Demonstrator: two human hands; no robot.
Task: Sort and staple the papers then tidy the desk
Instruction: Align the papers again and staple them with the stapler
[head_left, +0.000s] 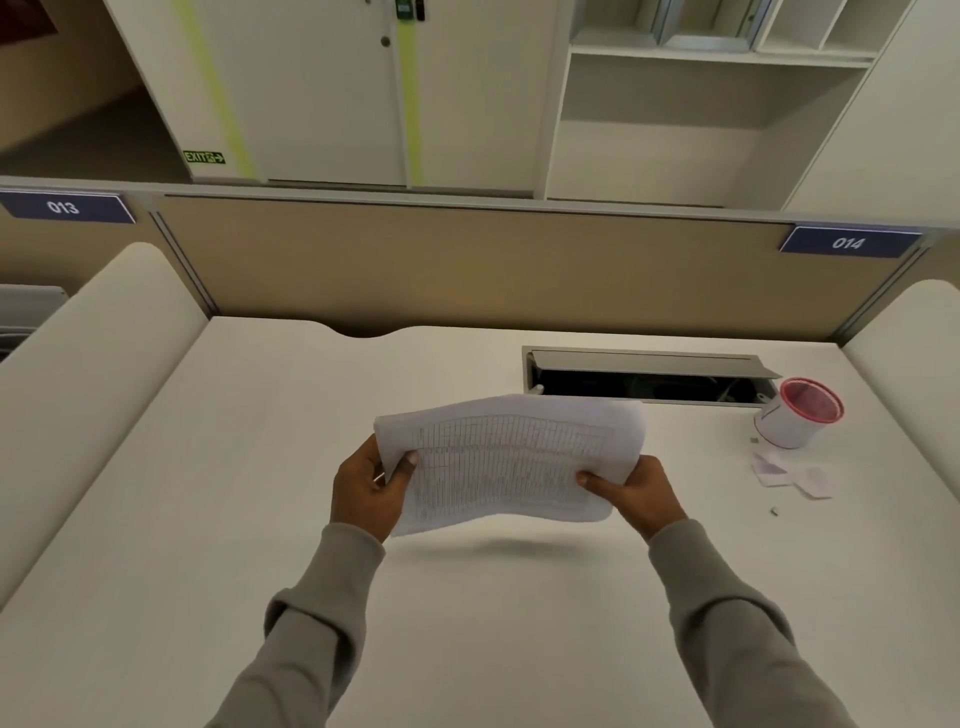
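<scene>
A thin stack of white papers (506, 460) printed with a fine table grid hangs above the middle of the white desk (208, 519), bowed slightly and casting a shadow below. My left hand (370, 488) grips the stack's left edge, thumb on top. My right hand (636, 491) grips the right edge the same way. Both arms wear grey sleeves. No stapler shows in the view.
A white cup with a red rim (800, 413) stands at the right, with small torn paper scraps (792, 475) on the desk in front of it. An open cable hatch (644, 376) lies behind the papers. A beige partition (467, 270) closes the far side, with padded dividers left and right.
</scene>
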